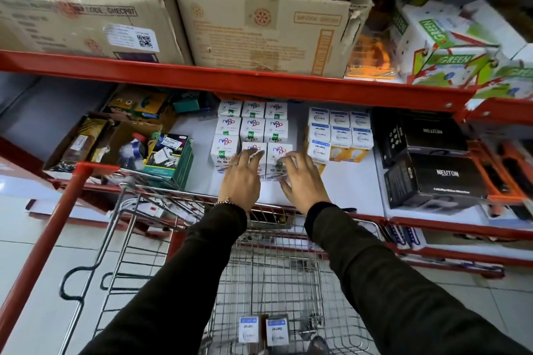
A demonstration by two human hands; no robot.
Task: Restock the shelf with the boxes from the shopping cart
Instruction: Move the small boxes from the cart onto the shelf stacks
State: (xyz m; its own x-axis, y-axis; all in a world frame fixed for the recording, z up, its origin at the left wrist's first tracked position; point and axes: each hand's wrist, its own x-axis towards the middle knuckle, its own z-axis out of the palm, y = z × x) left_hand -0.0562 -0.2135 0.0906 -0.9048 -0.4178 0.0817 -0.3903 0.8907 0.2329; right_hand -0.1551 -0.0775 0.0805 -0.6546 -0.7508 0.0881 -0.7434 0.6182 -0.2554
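Several white Nippo boxes (pixel 251 125) stand in rows on the white shelf (pixel 349 181). My left hand (pixel 240 179) rests with fingers spread on the front middle Nippo box (pixel 253 148). My right hand (pixel 301 179) lies with spread fingers against the front right Nippo box (pixel 278 153). To the right, white-and-blue Wipro bulb boxes (pixel 340 131) are stacked on the same shelf. Two more Wipro boxes (pixel 264 328) stand in the bottom of the wire shopping cart (pixel 161 239) below my arms.
Black Neuton boxes (pixel 435 173) sit at the shelf's right. A green box stack (pixel 170 157) and an open carton of mixed goods (pixel 86 141) lie at the left. Large cardboard cartons (pixel 259 32) and Green boxes (pixel 444 43) fill the upper red shelf (pixel 230 81).
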